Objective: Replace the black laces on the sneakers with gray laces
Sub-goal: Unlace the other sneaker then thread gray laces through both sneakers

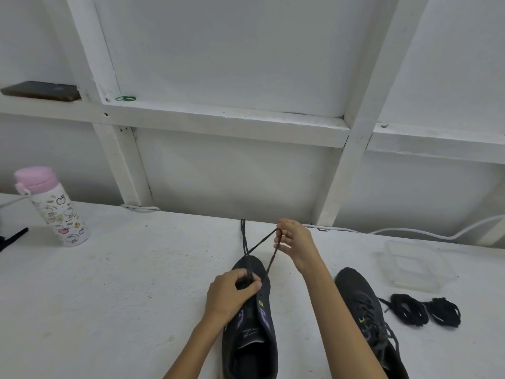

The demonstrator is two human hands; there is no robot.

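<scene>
Risk check from my end: the sneaker [254,346] I'm working on sits toe-away on the table [123,283]. The left hand [229,291] is curled down at the front eyelets and pinches the lace [262,241] there. The right hand [295,242] is up above the toe, fingertips pinching a loop of the same lace drawn taut. The loose ends trail off toward the wall.

Honestly can't tell if this lace is gray or black, it's just dark on camera. The second sneaker [358,296] to the right looks already laced, and two black lace bundles [410,310] lie just beyond it, near a clear container [415,266], so my guess is gray going in.

What could go sideways:
- If I pull harder with the right hand while the left pinch slips, the lace probably zips through unevenly and the ends won't match.
- The two strands cross just past the toe, so a twist could get locked in.
- The shoe is only pinned by that left hand, so a yank may drag it.
</scene>
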